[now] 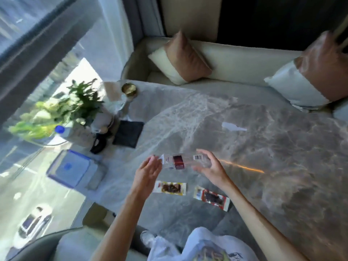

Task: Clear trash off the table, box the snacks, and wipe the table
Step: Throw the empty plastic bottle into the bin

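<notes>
My right hand (211,167) grips one end of a clear plastic snack packet (181,161) with a dark red piece inside, held just above the grey marble table (273,157). My left hand (149,171) is open beside the packet's other end, fingertips near it. Two more snack packets lie on the table near me: a yellow-edged one (170,188) and a red-edged one (212,197). A clear storage box with a blue-rimmed lid (70,169) sits at the left edge. A white scrap of wrapper (233,127) lies farther out. A dark folded cloth (129,133) rests near the plant.
A potted green plant (75,108), a blue-capped bottle (63,131), a brass dish (129,89) and a black item (98,144) crowd the far left corner. A cream sofa with two cushions (180,59) borders the far side. A window is at the left.
</notes>
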{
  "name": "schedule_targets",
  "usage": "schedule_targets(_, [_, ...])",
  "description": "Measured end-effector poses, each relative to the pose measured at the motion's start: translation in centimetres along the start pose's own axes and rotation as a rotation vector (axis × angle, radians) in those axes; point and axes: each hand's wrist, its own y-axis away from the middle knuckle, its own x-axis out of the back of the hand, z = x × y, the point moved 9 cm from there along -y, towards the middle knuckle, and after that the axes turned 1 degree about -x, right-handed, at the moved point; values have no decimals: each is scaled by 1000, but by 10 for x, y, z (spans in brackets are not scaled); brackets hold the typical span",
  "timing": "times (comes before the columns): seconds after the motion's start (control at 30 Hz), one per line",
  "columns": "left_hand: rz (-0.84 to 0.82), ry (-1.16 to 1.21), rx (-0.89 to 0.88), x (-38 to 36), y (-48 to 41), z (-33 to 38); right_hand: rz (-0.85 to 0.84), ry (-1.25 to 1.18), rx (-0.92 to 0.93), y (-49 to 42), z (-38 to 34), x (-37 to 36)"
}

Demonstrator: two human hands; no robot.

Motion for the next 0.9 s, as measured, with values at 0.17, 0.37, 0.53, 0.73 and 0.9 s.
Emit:
schedule_targets(0.17, [179,359,4,136,49,41,-201,-83,-60,-4,-45,-143])
schedule_targets(0.37, [345,581,-136,302,116,96,-466,-57,-75,25,-87,-330])
schedule_targets(0.53, [556,703,-272,435,184,124,-717,-9,-34,63,-120,-493])
schedule_targets(0.73, [672,970,-378,523,236,121,-892,117,16,95,-139,-620])
schedule_targets(0.9, [695,1048,-383,542,233,114,-908,240,91,93,-149,-648])
